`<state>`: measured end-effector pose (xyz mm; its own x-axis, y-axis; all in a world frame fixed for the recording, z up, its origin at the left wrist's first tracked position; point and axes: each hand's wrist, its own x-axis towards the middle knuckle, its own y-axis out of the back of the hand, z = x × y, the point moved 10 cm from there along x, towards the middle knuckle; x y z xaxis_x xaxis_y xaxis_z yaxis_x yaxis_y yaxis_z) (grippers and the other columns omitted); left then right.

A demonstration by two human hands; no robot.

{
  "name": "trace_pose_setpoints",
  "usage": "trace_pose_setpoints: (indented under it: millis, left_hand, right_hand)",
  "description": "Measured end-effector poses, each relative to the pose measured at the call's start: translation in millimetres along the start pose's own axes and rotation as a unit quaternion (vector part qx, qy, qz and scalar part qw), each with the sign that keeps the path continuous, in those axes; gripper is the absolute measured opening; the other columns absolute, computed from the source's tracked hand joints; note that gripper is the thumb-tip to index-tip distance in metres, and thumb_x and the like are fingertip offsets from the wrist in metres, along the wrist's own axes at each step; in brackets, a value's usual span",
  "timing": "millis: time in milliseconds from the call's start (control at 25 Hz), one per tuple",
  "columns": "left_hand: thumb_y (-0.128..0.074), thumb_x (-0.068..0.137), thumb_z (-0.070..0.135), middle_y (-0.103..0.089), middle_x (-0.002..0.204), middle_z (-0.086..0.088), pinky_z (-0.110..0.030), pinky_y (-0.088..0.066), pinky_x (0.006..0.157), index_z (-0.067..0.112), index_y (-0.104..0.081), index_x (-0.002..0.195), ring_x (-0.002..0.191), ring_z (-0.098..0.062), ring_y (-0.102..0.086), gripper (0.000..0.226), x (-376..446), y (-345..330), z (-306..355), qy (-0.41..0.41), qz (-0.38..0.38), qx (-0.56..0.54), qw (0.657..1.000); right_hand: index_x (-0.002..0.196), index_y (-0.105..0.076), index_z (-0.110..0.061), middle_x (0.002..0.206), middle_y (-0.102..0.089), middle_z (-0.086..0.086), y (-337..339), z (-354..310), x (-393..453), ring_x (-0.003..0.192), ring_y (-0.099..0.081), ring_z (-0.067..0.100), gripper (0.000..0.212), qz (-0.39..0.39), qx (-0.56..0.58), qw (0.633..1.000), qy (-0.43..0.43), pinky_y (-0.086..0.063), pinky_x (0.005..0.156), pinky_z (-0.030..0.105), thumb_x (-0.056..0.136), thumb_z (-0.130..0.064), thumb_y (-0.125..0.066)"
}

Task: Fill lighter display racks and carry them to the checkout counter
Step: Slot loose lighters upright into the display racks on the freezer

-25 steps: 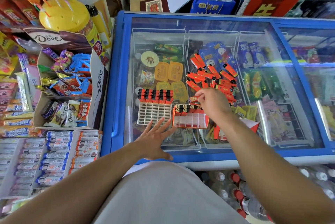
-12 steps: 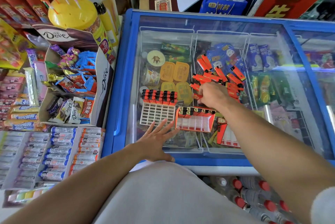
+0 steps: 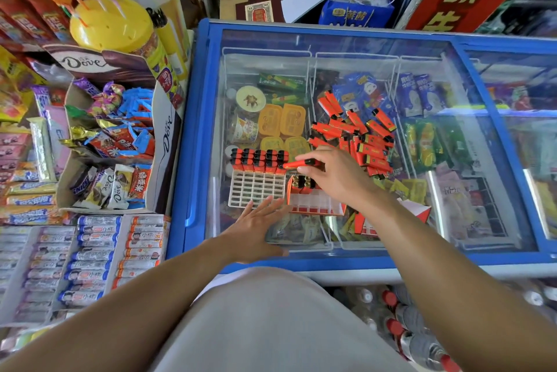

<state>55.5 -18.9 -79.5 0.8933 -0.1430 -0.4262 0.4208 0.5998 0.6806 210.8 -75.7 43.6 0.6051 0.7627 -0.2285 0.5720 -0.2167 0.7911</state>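
A white grid rack (image 3: 255, 190) lies on the freezer's glass lid (image 3: 361, 49), its far rows filled with orange lighters (image 3: 258, 158). Right beside it stands an orange rack (image 3: 315, 201) with a few lighters at its far end. A loose pile of orange lighters (image 3: 358, 133) lies on the glass behind. My right hand (image 3: 337, 174) pinches one orange lighter (image 3: 298, 164) held level above the gap between the two racks. My left hand (image 3: 256, 227) rests flat on the glass, fingers spread, fingertips at the white rack's near edge.
A Dove carton of sweets (image 3: 120, 142) and rows of candy rolls (image 3: 90, 260) crowd the shelf to the left. A yellow lollipop tub (image 3: 111, 25) stands behind them. Bottles with red caps (image 3: 401, 320) stand on the floor at the lower right. The freezer's blue frame (image 3: 196, 136) borders the glass.
My right hand has drawn back from the loose pile with one lighter and now holds it over the racks. My left hand has stayed flat on the glass.
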Motion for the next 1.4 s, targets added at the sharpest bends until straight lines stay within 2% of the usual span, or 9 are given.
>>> trace_pose_setpoints:
  millis: [120, 200, 440, 640, 760, 840, 1040, 1280, 1400]
  left_hand:
    - [-0.064, 0.096, 0.047, -0.013, 0.168, 0.010, -0.041, -0.009, 0.128, 0.036, -0.022, 0.159, 0.156, -0.012, -0.003, 0.076, -18.6, 29.9, -17.6, 0.026, 0.112, -0.009, 0.993]
    - [-0.063, 0.097, 0.044, -0.015, 0.169, 0.001, -0.045, -0.012, 0.127, 0.029, -0.029, 0.158, 0.157, -0.020, -0.007, 0.072, -35.1, 40.1, -40.0, 0.057, 0.175, 0.051, 0.982]
    - [-0.051, 0.096, 0.062, 0.031, 0.163, 0.000, -0.039, 0.005, 0.127, 0.027, 0.011, 0.160, 0.151, -0.022, 0.029, 0.096, -36.9, 15.0, -60.4, 0.127, 0.060, 0.114, 0.983]
    - [-0.051, 0.091, 0.070, 0.038, 0.160, -0.002, -0.043, 0.006, 0.127, 0.026, 0.015, 0.159, 0.148, -0.023, 0.034, 0.105, -33.1, 7.8, -59.3, 0.154, 0.030, 0.104, 0.982]
    - [-0.053, 0.089, 0.072, 0.039, 0.159, -0.001, -0.045, 0.001, 0.127, 0.027, 0.016, 0.159, 0.148, -0.023, 0.034, 0.108, -31.6, 5.1, -60.5, 0.149, 0.009, 0.085, 0.985]
    - [-0.053, 0.088, 0.072, 0.040, 0.159, -0.001, -0.045, 0.001, 0.127, 0.027, 0.018, 0.159, 0.148, -0.022, 0.035, 0.110, -31.4, 3.6, -60.4, 0.147, 0.004, 0.083, 0.986]
    - [-0.056, 0.088, 0.071, 0.040, 0.159, -0.001, -0.048, 0.004, 0.126, 0.028, 0.021, 0.158, 0.148, -0.024, 0.035, 0.112, -33.5, 2.5, -59.9, 0.144, 0.006, 0.086, 0.986]
    - [-0.057, 0.088, 0.071, 0.040, 0.159, -0.001, -0.048, 0.004, 0.126, 0.028, 0.021, 0.158, 0.148, -0.024, 0.034, 0.113, -35.5, 4.2, -59.1, 0.134, 0.006, 0.084, 0.987]
    - [-0.057, 0.088, 0.070, 0.040, 0.159, -0.001, -0.049, 0.003, 0.126, 0.029, 0.022, 0.158, 0.148, -0.024, 0.035, 0.114, -35.4, 4.0, -59.8, 0.135, 0.000, 0.082, 0.987]
  right_hand:
    - [0.132, -0.062, -0.030, 0.114, -0.057, -0.009, -10.5, -20.2, 4.3, 0.095, -0.061, 0.007, 0.036, -0.005, -0.023, 0.999, 0.024, -0.044, 0.085, 0.031, 0.101, -0.045, -0.051]
    - [0.136, -0.058, -0.026, 0.105, -0.047, -0.012, -19.6, -35.9, 7.9, 0.077, -0.050, -0.003, 0.038, -0.019, -0.035, 0.998, 0.041, -0.042, 0.078, 0.029, 0.103, -0.043, -0.046]
    - [0.122, -0.065, -0.026, 0.115, -0.064, -0.008, -36.3, -75.7, 28.5, 0.102, -0.060, 0.011, 0.028, 0.027, -0.051, 0.996, 0.061, -0.045, 0.085, 0.028, 0.097, -0.039, -0.061]
    - [0.116, -0.068, -0.031, 0.094, -0.076, -0.010, -59.7, -94.9, 44.0, 0.077, -0.069, 0.011, 0.025, 0.084, -0.152, 0.983, 0.068, -0.056, 0.069, 0.030, 0.094, -0.043, -0.065]
    - [0.119, -0.069, -0.029, 0.099, -0.076, -0.011, -71.8, -104.8, 40.4, 0.083, -0.072, 0.008, 0.024, 0.102, -0.195, 0.971, 0.096, -0.055, 0.072, 0.027, 0.097, -0.038, -0.061]
    - [0.117, -0.070, -0.028, 0.102, -0.075, -0.011, -76.7, -103.3, 38.3, 0.085, -0.071, 0.007, 0.023, 0.111, -0.202, 0.968, 0.102, -0.054, 0.072, 0.025, 0.096, -0.035, -0.064]
    - [0.103, -0.070, -0.029, 0.078, -0.073, -0.013, -76.5, -95.5, 36.9, 0.060, -0.065, 0.006, 0.014, 0.144, -0.217, 0.962, 0.082, -0.049, 0.051, 0.025, 0.092, -0.037, -0.068]
    - [0.103, -0.073, -0.029, 0.090, -0.071, -0.013, -73.8, -101.2, 34.7, 0.064, -0.064, 0.005, 0.016, 0.180, -0.179, 0.961, 0.105, -0.048, 0.050, 0.023, 0.092, -0.039, -0.068]
    - [0.105, -0.076, -0.028, 0.084, -0.068, -0.011, -80.5, -100.4, 32.7, 0.057, -0.061, 0.010, 0.016, 0.173, -0.170, 0.962, 0.125, -0.049, 0.047, 0.028, 0.096, -0.034, -0.065]
